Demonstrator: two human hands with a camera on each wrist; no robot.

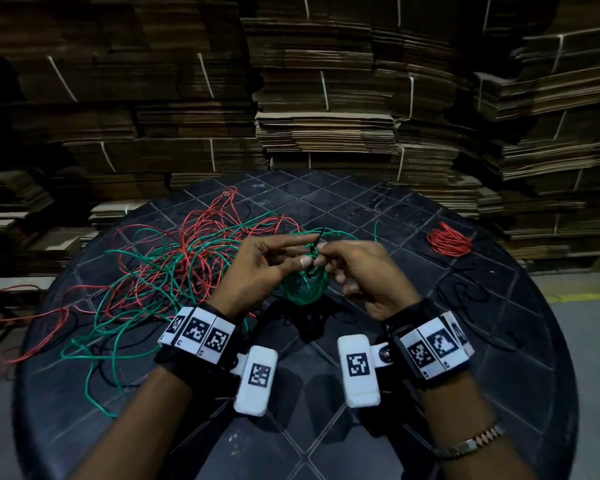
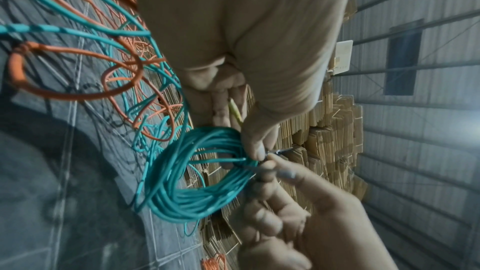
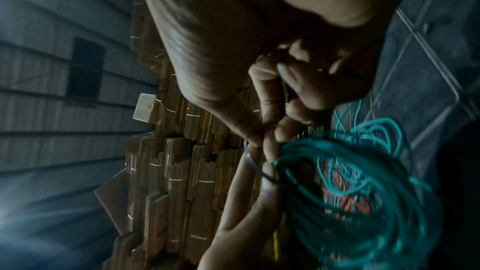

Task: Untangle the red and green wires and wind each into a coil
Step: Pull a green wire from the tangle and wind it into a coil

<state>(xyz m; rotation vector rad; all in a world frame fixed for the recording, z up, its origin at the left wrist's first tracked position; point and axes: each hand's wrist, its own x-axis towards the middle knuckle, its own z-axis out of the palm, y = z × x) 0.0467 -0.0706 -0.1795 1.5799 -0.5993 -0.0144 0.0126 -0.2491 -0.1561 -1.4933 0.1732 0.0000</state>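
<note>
At the centre of the head view, your left hand point(image 1: 257, 268) and right hand point(image 1: 354, 271) meet over a small, tight coil of green plastic-coated wire point(image 1: 303, 285), which hangs from your fingertips just above the dark round diamond-patterned counter point(image 1: 465, 358). Both grips are closed in a pinch: thumb and fingertips of each hand nip a thin black tie strand point(image 1: 314, 252) at the top of the green coil, and the wrist views show that strand looped round the bundled turns. It looks as if you are binding the coil, so the winding of this green length seems nearly finished; the tie does not yet look secured, though the fingers hide the knot.

Left of your hands, filling the left half of the counter, lies the loose tangle of red and green wires point(image 1: 174, 265). Its strands cross over each other many times, and one red run trails off the counter's left edge toward the floor. That is the bulk of the work left: this mass is not separated and none of it is wound.

Farther off, at the upper right of the counter, a small wound bundle of red wire point(image 1: 449, 242) lies alone, well apart from everything else, so one red coil appears done.

Beyond the counter, strapped stacks of flattened brown cardboard point(image 1: 326, 98) fill the background.
</note>
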